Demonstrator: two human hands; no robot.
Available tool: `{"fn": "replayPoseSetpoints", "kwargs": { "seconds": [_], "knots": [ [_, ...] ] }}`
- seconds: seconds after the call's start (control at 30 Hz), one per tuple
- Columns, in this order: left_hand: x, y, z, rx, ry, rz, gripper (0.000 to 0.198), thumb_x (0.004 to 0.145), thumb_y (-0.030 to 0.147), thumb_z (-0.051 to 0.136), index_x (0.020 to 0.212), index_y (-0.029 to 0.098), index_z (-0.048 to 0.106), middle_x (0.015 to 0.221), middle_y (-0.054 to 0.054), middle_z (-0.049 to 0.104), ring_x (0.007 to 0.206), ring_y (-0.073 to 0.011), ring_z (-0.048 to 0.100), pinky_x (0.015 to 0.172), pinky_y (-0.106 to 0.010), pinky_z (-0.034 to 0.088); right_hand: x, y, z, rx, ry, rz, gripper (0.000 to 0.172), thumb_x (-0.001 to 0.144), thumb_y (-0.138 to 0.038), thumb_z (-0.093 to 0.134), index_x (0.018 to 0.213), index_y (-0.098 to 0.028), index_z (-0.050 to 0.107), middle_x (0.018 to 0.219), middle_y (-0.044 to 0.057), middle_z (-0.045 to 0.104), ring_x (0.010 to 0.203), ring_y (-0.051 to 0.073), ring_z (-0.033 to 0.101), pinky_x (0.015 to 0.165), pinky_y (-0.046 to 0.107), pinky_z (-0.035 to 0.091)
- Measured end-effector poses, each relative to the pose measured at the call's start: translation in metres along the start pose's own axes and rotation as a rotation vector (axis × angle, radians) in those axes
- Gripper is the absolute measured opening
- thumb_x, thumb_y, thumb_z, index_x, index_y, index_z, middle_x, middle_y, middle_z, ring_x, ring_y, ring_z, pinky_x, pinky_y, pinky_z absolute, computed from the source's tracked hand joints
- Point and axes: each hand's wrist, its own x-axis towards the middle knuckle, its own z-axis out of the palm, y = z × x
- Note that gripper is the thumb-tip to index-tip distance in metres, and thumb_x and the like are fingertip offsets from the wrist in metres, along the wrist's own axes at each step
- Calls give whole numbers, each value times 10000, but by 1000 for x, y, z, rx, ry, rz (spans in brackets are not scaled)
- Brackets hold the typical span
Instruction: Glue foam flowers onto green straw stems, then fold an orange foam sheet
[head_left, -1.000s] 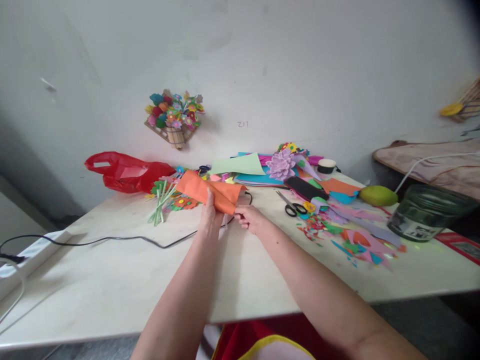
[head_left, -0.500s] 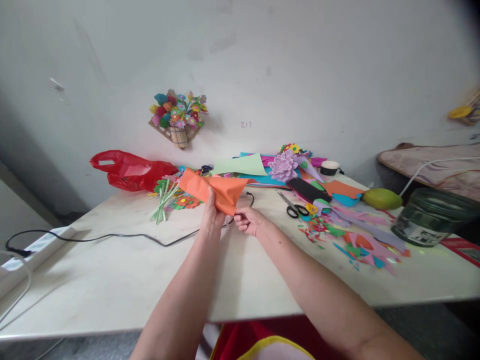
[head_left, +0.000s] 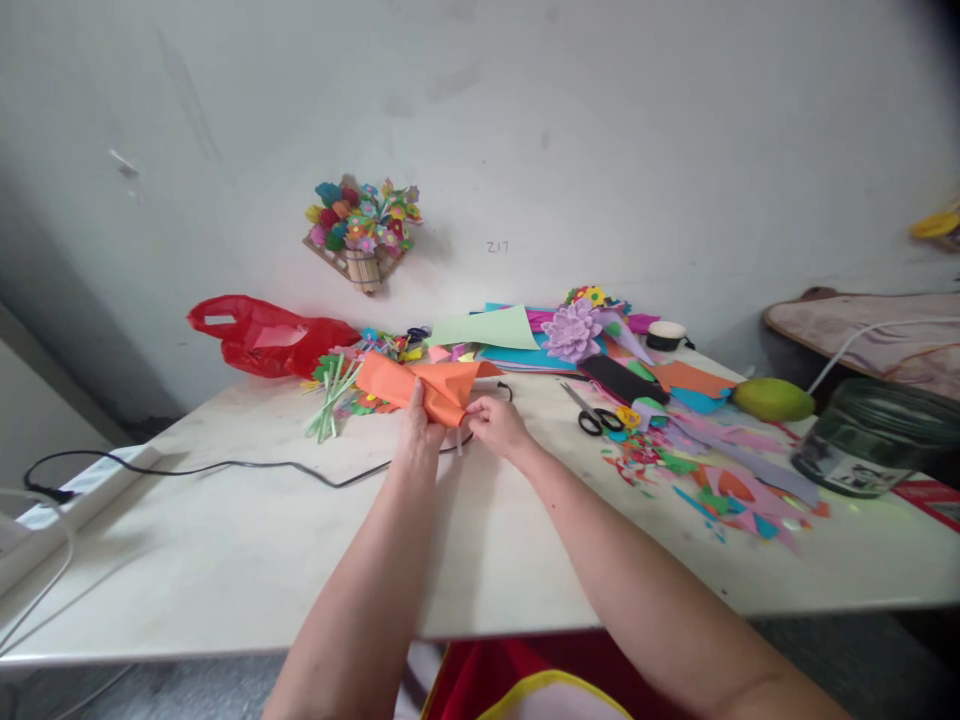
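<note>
A folded orange sheet (head_left: pixel 442 385), paper or thin foam, is held up over the middle of the table. My left hand (head_left: pixel 421 425) grips it from below, thumb laid across its front and fingers hidden behind. At the sheet's lower right corner, my right hand (head_left: pixel 495 424) pinches the edge between thumb and fingertips. A thin pale strip hangs just under that corner; I cannot tell what it is. Pale green stems (head_left: pixel 330 400) lie left of the sheet, and black-handled scissors (head_left: pixel 596 415) rest to the right of my right hand.
A black cable (head_left: pixel 285 466) crosses the table from a power strip (head_left: pixel 97 490). A red plastic bag (head_left: pixel 277 340) lies back left. Coloured sheets, a purple flower (head_left: pixel 571 330), a phone (head_left: pixel 622 380), paper scraps (head_left: pixel 735 500), a mango (head_left: pixel 772 399) and a glass jar (head_left: pixel 870 440) occupy the right.
My right hand's fingers have shifted slightly up and left along the sheet's lower corner. The orange sheet has tilted a little, and the whole view has shifted slightly.
</note>
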Motion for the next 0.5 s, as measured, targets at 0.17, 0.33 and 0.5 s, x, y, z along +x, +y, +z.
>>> {"fn": "replayPoseSetpoints", "kwargs": {
  "seconds": [0.17,0.33,0.5],
  "knots": [
    [-1,4,-1,-17,12,-40,172,846,269,524,986,188,583,887,-46,688,900,-187,652,799,-314,541,-9,-6,-1,-363,99,-315,185,698,-161,565,864,-232,606,728,11,618,681,169,528,611,266,334],
    [2,5,-3,50,-8,-30,271,859,305,494,1085,174,568,941,-66,688,912,-192,649,785,-298,542,-12,-9,-6,-574,-3,-483,186,803,-196,475,848,-227,653,915,53,628,805,180,541,616,275,305],
    [1,6,-3,50,-7,-48,312,854,303,510,1142,190,542,927,-50,689,924,-171,643,810,-280,531,-11,-8,-8,-695,-35,-569,262,864,-242,422,816,-236,679,849,59,619,773,169,515,576,279,256]
  ]
}}
